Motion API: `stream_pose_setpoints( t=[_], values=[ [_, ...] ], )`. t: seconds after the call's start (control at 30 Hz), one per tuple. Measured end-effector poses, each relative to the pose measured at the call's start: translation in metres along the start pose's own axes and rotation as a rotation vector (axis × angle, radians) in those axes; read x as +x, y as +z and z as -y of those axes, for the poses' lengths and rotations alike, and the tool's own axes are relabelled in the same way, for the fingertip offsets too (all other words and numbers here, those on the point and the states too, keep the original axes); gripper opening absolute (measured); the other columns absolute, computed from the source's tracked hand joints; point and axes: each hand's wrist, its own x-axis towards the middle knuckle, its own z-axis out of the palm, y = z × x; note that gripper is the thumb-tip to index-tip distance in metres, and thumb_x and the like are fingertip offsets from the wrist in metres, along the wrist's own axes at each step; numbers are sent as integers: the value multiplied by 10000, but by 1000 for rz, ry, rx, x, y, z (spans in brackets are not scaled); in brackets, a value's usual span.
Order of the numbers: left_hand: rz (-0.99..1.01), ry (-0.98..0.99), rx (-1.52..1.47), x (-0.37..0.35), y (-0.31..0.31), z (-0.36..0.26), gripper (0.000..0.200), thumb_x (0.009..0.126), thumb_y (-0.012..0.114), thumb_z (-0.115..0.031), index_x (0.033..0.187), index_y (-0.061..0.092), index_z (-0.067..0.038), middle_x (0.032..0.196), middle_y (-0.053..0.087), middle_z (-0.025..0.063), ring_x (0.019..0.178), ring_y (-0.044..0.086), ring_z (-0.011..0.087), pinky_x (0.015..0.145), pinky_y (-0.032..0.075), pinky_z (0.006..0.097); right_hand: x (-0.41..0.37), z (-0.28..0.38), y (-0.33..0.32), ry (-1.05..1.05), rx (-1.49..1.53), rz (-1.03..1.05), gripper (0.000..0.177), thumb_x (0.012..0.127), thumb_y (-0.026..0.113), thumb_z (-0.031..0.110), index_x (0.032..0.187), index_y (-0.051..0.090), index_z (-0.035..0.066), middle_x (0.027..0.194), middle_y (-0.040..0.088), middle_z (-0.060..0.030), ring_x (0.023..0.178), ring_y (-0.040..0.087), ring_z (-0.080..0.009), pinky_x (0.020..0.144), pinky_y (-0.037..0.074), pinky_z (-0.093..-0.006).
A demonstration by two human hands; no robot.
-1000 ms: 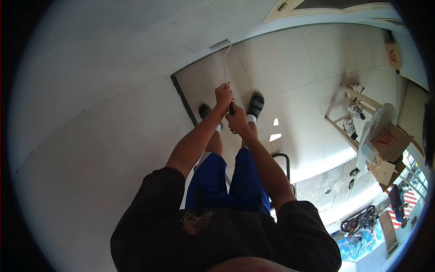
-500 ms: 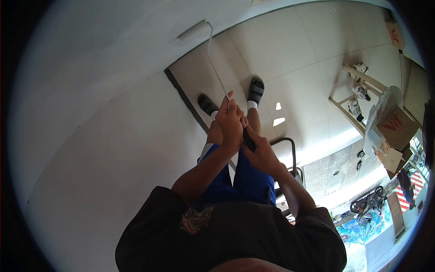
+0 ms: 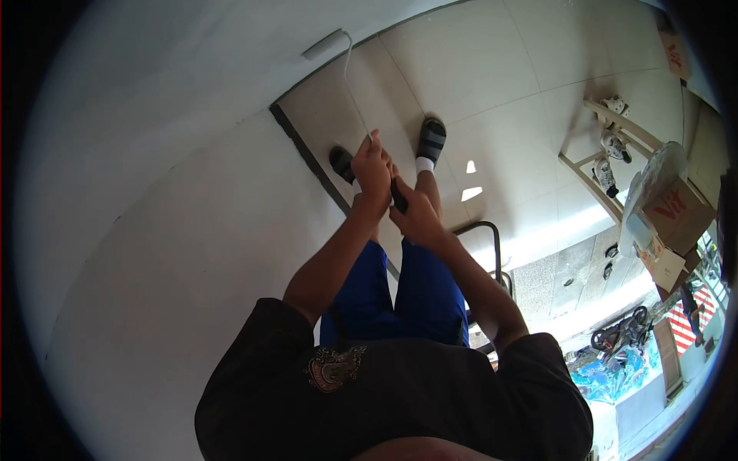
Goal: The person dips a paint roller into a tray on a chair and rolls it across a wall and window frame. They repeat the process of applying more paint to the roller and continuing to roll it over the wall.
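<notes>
A long-handled paint roller (image 3: 323,44) has its pale cover against the white wall (image 3: 192,115) just above the floor edge. From the cover, a bent metal rod runs down to my hands. My left hand (image 3: 372,170) is closed around the rod's lower part, one finger pointing up along it. Just behind it, my right hand (image 3: 419,217) grips the black handle (image 3: 399,195). Both hands are in front of my legs, close together.
Dark skirting (image 3: 307,154) lines the wall's foot. A black-framed chair (image 3: 492,238) stands by my right leg. Farther right are a wooden rack (image 3: 588,180) with shoes, a round table (image 3: 638,200) with cardboard boxes (image 3: 675,215), and a motorcycle (image 3: 623,332) outside.
My hands and the roller have shifted slightly up and left in view, arms stretched further. The roller cover stays at the wall, and both hands keep their hold.
</notes>
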Motion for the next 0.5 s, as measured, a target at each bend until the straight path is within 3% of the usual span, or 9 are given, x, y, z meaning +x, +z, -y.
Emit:
stream_pose_setpoints(
  t=[0.03, 0.1, 0.23, 0.3, 0.37, 0.43, 0.47, 0.5],
  values=[
    [-18, 7, 25, -49, 12, -24, 277, 1019, 464, -195, 1228, 553, -37, 589, 343, -39, 447, 332, 65, 415, 344, 239, -35, 18, 0, -15, -28, -7, 621, 802, 578, 58, 1371, 375, -87, 791, 618, -261, 702, 672, -277, 651, 511, -353],
    [-16, 60, 21, -107, 11, -41, 362, 1026, 433, -174, 1344, 472, -5, 554, 307, -43, 409, 309, 63, 396, 334, 249, -88, 49, -3, 5, 103, 44, 627, 810, 574, 63, 1375, 355, -100, 805, 614, -274, 756, 671, -331, 696, 501, -369],
    [54, 67, 85, -116, 7, -68, 383, 1022, 443, -172, 1367, 453, -5, 555, 311, -40, 409, 327, 60, 393, 344, 242, -96, 68, 2, 25, 133, 82, 644, 824, 558, 80, 1400, 315, -76, 762, 606, -290, 757, 669, -413, 651, 504, -404],
    [-18, 33, 78, -58, -3, -53, 261, 1014, 464, -184, 1161, 574, 1, 547, 348, -32, 399, 346, 68, 382, 341, 253, -45, 41, 20, 34, 75, 17, 617, 814, 572, 53, 1373, 352, -90, 775, 610, -271, 726, 676, -332, 653, 507, -367],
    [-35, 14, 209, 25, -21, -31, 232, 1006, 484, -207, 850, 559, -53, 546, 389, -21, 395, 360, 78, 371, 335, 263, 29, 2, 43, -79, 70, -103, 523, 801, 581, 56, 1286, 427, -64, 733, 600, -266, 693, 673, -332, 628, 510, -392],
    [1, -1, 200, 102, -36, -7, 309, 983, 545, -233, 719, 432, -119, 572, 376, -35, 433, 339, 80, 414, 322, 262, 106, -38, 55, -57, 61, -114, 310, 777, 590, 68, 1043, 497, -60, 663, 609, -210, 515, 632, -286, 485, 497, -377],
    [-13, -25, 201, 138, -40, 1, 291, 983, 543, -228, 733, 437, -121, 580, 382, -35, 441, 345, 79, 420, 326, 260, 138, -63, 62, -206, -83, -203, 312, 782, 599, 78, 1038, 501, -72, 636, 606, -171, 457, 617, -240, 430, 491, -344],
    [-27, -52, 203, 150, -37, 0, 273, 983, 542, -223, 748, 443, -123, 588, 387, -36, 450, 351, 79, 425, 329, 259, 148, -62, 58, -207, -87, -201, 312, 782, 599, 78, 1038, 501, -72, 636, 606, -171, 457, 617, -240, 430, 491, -344]
  ],
)
